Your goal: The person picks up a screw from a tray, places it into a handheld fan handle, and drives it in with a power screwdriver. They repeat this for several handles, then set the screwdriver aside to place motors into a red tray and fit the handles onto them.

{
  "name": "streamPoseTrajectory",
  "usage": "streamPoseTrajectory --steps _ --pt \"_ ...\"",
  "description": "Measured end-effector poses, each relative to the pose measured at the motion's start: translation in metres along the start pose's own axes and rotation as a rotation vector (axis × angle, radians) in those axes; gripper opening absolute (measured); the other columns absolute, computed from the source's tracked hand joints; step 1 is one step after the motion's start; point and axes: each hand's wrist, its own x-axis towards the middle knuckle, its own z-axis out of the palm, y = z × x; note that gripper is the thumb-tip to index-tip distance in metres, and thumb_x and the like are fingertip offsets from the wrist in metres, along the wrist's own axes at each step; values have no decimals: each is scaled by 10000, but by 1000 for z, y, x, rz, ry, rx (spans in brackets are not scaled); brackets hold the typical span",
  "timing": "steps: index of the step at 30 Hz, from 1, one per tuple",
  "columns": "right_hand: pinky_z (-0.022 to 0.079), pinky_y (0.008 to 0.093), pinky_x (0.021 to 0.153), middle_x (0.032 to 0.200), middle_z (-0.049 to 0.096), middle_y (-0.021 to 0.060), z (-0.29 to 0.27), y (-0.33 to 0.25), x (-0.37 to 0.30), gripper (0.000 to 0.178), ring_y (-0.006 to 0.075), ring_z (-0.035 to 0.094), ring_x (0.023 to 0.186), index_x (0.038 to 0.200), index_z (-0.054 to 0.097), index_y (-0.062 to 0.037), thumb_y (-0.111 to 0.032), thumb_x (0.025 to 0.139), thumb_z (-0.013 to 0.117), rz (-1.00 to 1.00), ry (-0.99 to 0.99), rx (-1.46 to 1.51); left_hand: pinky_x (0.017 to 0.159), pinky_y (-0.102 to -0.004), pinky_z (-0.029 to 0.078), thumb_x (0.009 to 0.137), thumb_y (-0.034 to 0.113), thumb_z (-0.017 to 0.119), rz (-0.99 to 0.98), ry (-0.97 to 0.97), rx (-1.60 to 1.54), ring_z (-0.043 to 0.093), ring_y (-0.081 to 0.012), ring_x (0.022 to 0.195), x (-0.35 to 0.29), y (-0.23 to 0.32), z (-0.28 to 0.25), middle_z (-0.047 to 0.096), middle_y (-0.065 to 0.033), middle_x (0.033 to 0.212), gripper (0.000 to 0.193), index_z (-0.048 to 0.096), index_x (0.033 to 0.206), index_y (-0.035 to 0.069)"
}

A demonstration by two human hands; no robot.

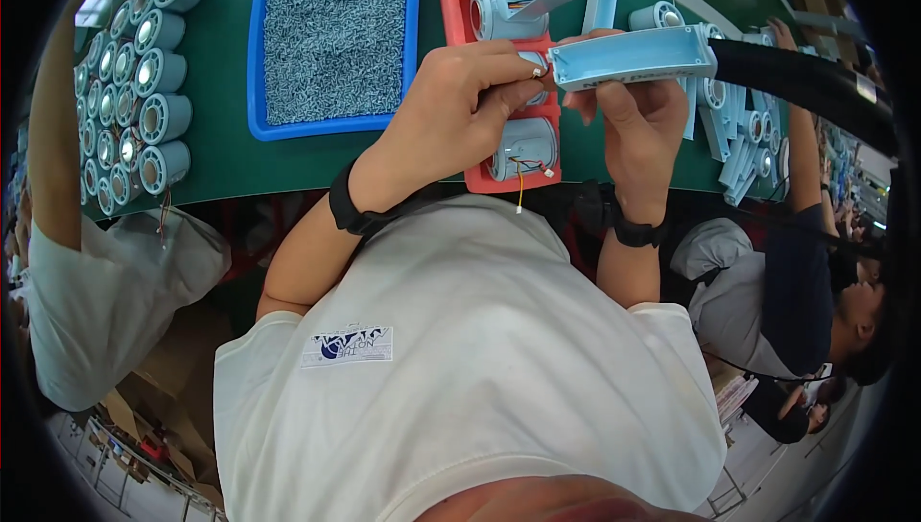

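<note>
My right hand (pixel 645 119) grips a light blue plastic handle housing (pixel 638 54), a long trough-shaped piece with its hollow side up. Thumb and fingers of my left hand (pixel 465 105) are pinched on a small white wire connector (pixel 537 72) just left of the housing's end. Below them a red tray (pixel 489 179) holds a row of light blue round motor housings. The nearest motor housing (pixel 523 146) has thin coloured wires and a white connector hanging toward me. Behind it, another motor housing (pixel 534 68) is partly hidden by my hands.
A blue bin (pixel 257 90) full of small screws stands left of the red tray. Several round motor housings (pixel 163 117) are stacked at the far left. More blue parts (pixel 739 138) lie at right, below a thick black tube (pixel 806 76). Co-workers' arms (pixel 804 153) are on both sides.
</note>
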Motion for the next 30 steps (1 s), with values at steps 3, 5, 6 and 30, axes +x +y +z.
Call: streamPoseTrajectory --steps 3,5,6,30 --pt "483 248 574 1092 663 204 -2 0 4 454 177 655 735 1187 572 79 -219 876 716 5 -52 7 542 -358 426 813 -34 642 20 -19 24 551 -292 600 1 1 -2 588 -151 733 99 676 906 -32" --pt "480 244 580 1103 661 203 -3 -3 7 459 171 652 745 1186 574 76 -230 876 718 -31 -130 -10 541 -357 425 813 -33 642 31 -27 36 550 -290 599 0 0 -3 587 -150 733 100 676 907 -30" --pt "480 244 580 1103 661 203 -6 -2 7 459 171 652 745 1186 574 76 -230 876 718 -32 -130 -11 539 -357 423 813 -33 643 21 -38 37 547 -288 596 0 0 -3 587 -150 732 101 677 908 -28" --pt "373 228 429 702 599 95 -14 -1 -32 499 107 472 453 1225 540 60 -289 903 691 -103 232 -136 543 -349 418 839 -32 620 -12 -56 -85 532 -275 598 -4 -8 -5 581 -143 744 71 652 902 -43"
